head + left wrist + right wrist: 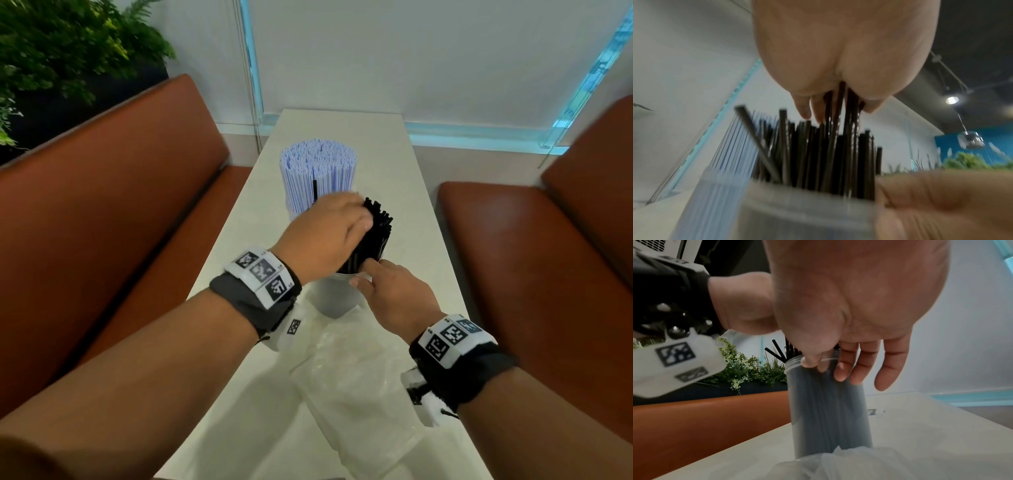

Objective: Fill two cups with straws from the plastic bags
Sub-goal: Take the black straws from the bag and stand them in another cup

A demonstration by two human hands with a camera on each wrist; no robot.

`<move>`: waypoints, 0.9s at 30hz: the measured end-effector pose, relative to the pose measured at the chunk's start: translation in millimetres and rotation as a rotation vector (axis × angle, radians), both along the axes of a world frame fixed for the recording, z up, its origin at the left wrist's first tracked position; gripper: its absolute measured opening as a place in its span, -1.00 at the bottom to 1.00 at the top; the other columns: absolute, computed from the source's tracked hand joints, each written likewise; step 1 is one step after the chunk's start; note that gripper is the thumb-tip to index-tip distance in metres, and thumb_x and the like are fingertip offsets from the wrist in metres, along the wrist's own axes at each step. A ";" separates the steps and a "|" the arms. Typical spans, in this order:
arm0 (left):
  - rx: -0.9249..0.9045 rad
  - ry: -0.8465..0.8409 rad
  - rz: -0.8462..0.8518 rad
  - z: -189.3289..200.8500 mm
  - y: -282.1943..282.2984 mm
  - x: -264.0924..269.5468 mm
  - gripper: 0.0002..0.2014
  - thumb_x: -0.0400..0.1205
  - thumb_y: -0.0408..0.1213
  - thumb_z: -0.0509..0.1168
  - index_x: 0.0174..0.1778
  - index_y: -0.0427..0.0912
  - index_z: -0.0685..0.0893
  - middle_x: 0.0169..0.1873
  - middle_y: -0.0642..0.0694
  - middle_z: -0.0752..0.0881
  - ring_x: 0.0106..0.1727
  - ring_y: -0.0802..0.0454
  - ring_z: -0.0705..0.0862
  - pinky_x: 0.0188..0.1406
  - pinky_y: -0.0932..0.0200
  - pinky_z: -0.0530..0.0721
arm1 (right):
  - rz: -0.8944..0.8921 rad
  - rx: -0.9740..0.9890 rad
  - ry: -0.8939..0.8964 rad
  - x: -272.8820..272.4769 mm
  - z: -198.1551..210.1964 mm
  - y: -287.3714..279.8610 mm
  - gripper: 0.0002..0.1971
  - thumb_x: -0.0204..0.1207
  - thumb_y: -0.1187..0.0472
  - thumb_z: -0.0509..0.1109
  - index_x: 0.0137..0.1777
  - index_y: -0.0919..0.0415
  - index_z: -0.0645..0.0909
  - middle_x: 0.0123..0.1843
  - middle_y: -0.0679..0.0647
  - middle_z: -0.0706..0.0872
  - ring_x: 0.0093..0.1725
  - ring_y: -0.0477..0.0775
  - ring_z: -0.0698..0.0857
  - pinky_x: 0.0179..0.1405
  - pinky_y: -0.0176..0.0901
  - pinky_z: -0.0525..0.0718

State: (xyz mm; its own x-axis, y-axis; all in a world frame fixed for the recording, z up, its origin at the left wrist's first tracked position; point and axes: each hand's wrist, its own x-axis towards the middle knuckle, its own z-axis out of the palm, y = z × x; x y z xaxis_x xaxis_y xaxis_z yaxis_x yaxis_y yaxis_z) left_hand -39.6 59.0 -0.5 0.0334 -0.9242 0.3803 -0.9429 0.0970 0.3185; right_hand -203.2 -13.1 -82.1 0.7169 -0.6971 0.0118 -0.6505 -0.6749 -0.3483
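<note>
Two cups stand on the white table [394, 164]. The far cup [291, 214] is packed with white-and-blue striped straws [318, 171], plus one black straw [314, 190]. The near translucent cup [337, 298] holds black straws [376, 233]. My left hand [356, 219] reaches down from above and grips a bunch of these black straws [840, 104] near their tops. My right hand [363, 274] pinches the rim of the near cup [828, 410], thumb on one side and fingers [840, 369] against the wall. The left wrist view is blurred.
Crumpled clear plastic bags [352, 377] lie on the table between me and the near cup. Brown bench seats [120, 192] flank the table on both sides. A wall and window frame close off the far end, and green plants [61, 44] stand behind the left bench.
</note>
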 end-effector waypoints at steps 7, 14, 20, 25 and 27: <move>0.068 -0.239 0.116 -17.8 -3.8 -11.8 -0.35 0.79 0.15 -0.02 0.69 -0.23 0.30 0.69 -0.20 0.31 0.71 -0.15 0.23 0.69 -0.14 0.18 | -0.030 0.011 0.005 2.2 -3.7 -2.4 -0.69 0.72 -0.21 0.10 0.17 -0.04 0.52 -0.01 -0.04 0.60 0.02 0.12 0.60 -0.20 0.00 0.52; -0.161 0.004 0.142 -24.8 9.0 2.5 -0.31 0.64 0.31 0.14 0.58 -0.08 0.47 0.54 -0.11 0.46 0.54 -0.06 0.41 0.56 0.00 0.37 | -0.026 0.009 -0.008 -1.5 -5.1 -0.7 -0.76 0.72 -0.23 0.08 0.15 -0.15 0.46 -0.03 -0.10 0.54 0.01 0.09 0.53 -0.25 -0.02 0.45; -0.129 0.764 0.306 -68.1 28.1 7.3 0.05 0.49 0.42 0.35 0.76 0.03 0.02 0.61 0.18 0.16 0.60 0.35 0.12 0.66 0.16 0.18 | -0.001 -0.008 -0.013 -4.4 -3.7 2.3 -0.73 0.73 -0.23 0.09 0.10 -0.08 0.45 -0.08 -0.12 0.50 -0.04 0.03 0.48 -0.30 -0.04 0.44; -0.048 0.664 0.252 -48.6 -6.2 -4.4 0.19 0.30 0.53 0.39 0.74 0.22 -0.07 0.76 0.15 -0.08 0.75 0.21 -0.08 0.65 0.12 0.02 | 0.011 -0.016 -0.008 -5.6 -0.9 5.2 -0.70 0.73 -0.24 0.09 0.10 -0.05 0.47 -0.08 -0.10 0.52 0.00 0.04 0.52 -0.27 -0.02 0.49; 0.027 0.593 0.248 -41.7 -16.2 -8.5 0.19 0.29 0.55 0.37 0.74 0.21 -0.06 0.75 0.18 -0.14 0.75 0.21 -0.10 0.55 0.19 0.02 | -0.008 -0.006 -0.010 -7.4 -1.0 5.6 -0.70 0.73 -0.24 0.09 0.10 -0.04 0.47 -0.11 -0.11 0.49 -0.02 0.03 0.49 -0.27 -0.03 0.46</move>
State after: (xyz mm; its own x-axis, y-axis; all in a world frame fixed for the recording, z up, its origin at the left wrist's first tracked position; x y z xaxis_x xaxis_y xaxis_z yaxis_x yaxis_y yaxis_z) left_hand -48.2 42.8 -42.2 0.4446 -0.8712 0.2081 -0.5990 -0.1164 0.7923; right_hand -210.6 -7.4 -83.1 0.7110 -0.7028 0.0234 -0.6525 -0.6718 -0.3505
